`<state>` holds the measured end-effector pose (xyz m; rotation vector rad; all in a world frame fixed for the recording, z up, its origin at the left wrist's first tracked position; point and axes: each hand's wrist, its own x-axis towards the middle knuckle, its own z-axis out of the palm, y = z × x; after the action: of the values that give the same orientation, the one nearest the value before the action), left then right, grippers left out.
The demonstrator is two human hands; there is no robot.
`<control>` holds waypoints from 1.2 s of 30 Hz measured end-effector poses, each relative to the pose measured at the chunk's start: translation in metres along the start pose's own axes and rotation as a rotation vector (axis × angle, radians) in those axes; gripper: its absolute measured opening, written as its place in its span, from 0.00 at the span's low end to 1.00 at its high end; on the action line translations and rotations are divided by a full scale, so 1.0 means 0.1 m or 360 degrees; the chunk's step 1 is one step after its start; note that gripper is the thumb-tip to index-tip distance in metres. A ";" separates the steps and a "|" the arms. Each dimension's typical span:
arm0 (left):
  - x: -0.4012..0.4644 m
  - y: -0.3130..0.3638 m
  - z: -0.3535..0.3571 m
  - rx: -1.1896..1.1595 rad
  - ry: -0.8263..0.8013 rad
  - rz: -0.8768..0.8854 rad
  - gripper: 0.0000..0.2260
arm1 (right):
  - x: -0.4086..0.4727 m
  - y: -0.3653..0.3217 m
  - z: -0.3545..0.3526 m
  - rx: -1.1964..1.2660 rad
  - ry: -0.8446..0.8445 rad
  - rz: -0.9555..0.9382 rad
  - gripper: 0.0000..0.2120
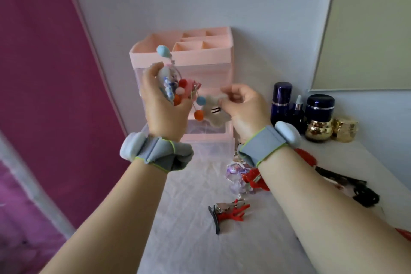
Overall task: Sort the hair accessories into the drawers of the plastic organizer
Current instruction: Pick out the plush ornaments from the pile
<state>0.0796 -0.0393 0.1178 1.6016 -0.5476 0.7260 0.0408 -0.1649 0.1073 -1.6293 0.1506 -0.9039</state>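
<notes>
the left hand [163, 104] is raised in front of the pink plastic organizer [184, 66], fingers curled round a bunch of pompom hair ties [180, 91]; a blue pompom sticks up above the hand and blue and orange ones dangle below its fingers. just right of it, the right hand [241, 104] pinches a grey star-shaped plush clip [214, 112] between thumb and fingertips, the clip hanging between the two hands and just touching the dangling pompoms. both hands hover above the counter [184, 229], close before the organizer's clear drawer fronts; whether the lowest drawer [206, 131] behind the wrists is pulled out is hard to tell.

below the right wrist lies a heap of purple and red hair accessories [242, 178], and nearer the body a red clip with a dark clip [226, 210] beside it. right of the right forearm, black hair clips [358, 189] lie toward the counter's right edge. beyond the right hand, dark blue cosmetic bottles [298, 104] and gold jars [331, 128] stand against the wall. left of the left forearm the counter ends at its left edge, with a magenta surface [40, 73] beyond. bare cloth-covered counter lies between the forearms.
</notes>
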 end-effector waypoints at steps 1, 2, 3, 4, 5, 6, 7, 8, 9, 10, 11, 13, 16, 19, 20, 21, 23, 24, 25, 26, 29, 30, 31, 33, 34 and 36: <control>0.04 -0.08 -0.01 0.0141 -0.0024 0.0077 0.28 | 0.03 0.03 0.08 -0.0040 -0.0016 -0.0020 0.11; 0.02 -0.13 -0.01 0.0263 -0.0084 0.0137 0.28 | 0.02 0.06 0.10 -0.0088 -0.0048 -0.0035 0.10; 0.02 -0.18 -0.02 0.0357 -0.0168 0.0182 0.28 | 0.03 0.10 0.15 -0.0147 -0.0106 -0.0041 0.09; 0.01 -0.23 -0.04 0.0422 -0.0275 0.0216 0.27 | 0.03 0.15 0.17 -0.0220 -0.0177 -0.0037 0.09; 0.01 -0.27 -0.06 0.0474 -0.0385 0.0250 0.26 | 0.03 0.19 0.18 -0.0296 -0.0255 -0.0024 0.08; 0.00 -0.30 -0.08 0.0526 -0.0486 0.0277 0.24 | 0.04 0.23 0.18 -0.0358 -0.0326 -0.0006 0.08; -0.02 -0.32 -0.10 0.0586 -0.0574 0.0294 0.22 | 0.03 0.26 0.16 -0.0397 -0.0369 0.0004 0.09; -0.02 -0.35 -0.12 0.0646 -0.0645 0.0281 0.21 | 0.04 0.29 0.15 -0.0421 -0.0384 0.0003 0.09; -0.03 -0.36 -0.14 0.0699 -0.0705 0.0243 0.21 | 0.05 0.30 0.13 -0.0447 -0.0373 -0.0010 0.09; -0.03 -0.37 -0.16 0.0740 -0.0760 0.0200 0.21 | 0.06 0.31 0.10 -0.0464 -0.0351 -0.0030 0.09; -0.03 -0.37 -0.18 0.0764 -0.0819 0.0152 0.22 | 0.07 0.32 0.07 -0.0457 -0.0324 -0.0043 0.08; -0.02 -0.37 -0.22 0.0796 -0.0947 0.0071 0.21 | 0.08 0.31 0.00 -0.0404 -0.0273 -0.0036 0.09; 0.00 -0.36 -0.23 0.0926 -0.1127 0.0032 0.15 | 0.10 0.30 -0.12 -0.0355 -0.0233 0.0011 0.10; 0.01 -0.35 -0.21 0.1116 -0.1295 -0.0014 0.12 | 0.07 0.29 -0.23 -0.0304 -0.0186 0.0072 0.12; 0.02 -0.35 -0.20 0.1162 -0.1349 -0.0015 0.12 | 0.06 0.27 -0.27 -0.0297 -0.0176 0.0080 0.11; 0.04 -0.35 -0.19 0.1207 -0.1393 -0.0013 0.11 | 0.05 0.27 -0.29 -0.0304 -0.0175 0.0074 0.11; 0.08 -0.35 -0.14 0.1281 -0.1432 -0.0012 0.09 | 0.02 0.27 -0.31 -0.0392 -0.0205 0.0022 0.10; 0.08 -0.36 -0.13 0.1310 -0.1420 -0.0027 0.09 | -0.01 0.26 -0.31 -0.0463 -0.0241 -0.0016 0.10; 0.10 -0.37 -0.10 0.1339 -0.1367 -0.0050 0.09 | -0.03 0.25 -0.29 -0.0535 -0.0296 -0.0067 0.10; 0.11 -0.39 -0.10 0.1367 -0.1276 -0.0068 0.09 | -0.06 0.23 -0.27 -0.0606 -0.0380 -0.0112 0.10; 0.13 -0.41 -0.12 0.1476 -0.1117 -0.0025 0.09 | -0.13 0.18 -0.16 -0.0853 -0.0814 -0.0168 0.05; 0.17 -0.42 -0.12 0.1537 -0.1139 -0.0014 0.09 | -0.12 0.15 -0.12 -0.0995 -0.0969 -0.0156 0.04; 0.18 -0.43 -0.13 0.1622 -0.1189 -0.0017 0.09 | -0.12 0.14 -0.09 -0.1164 -0.1103 -0.0148 0.09; 0.22 -0.43 -0.18 0.1807 -0.1283 -0.0050 0.09 | -0.13 0.10 -0.04 -0.1481 -0.1275 -0.0156 0.18; 0.24 -0.43 -0.22 0.1874 -0.1309 -0.0091 0.09 | -0.13 0.08 -0.02 -0.1606 -0.1328 -0.0171 0.22; 0.25 -0.43 -0.27 0.1987 -0.1384 -0.0147 0.08 | -0.14 0.07 -0.02 -0.1776 -0.1421 -0.0158 0.25</control>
<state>0.1238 -0.0048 0.1080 3.1360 -0.6523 0.2018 0.0327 -0.1615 0.0945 -2.9437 -0.0803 -0.0007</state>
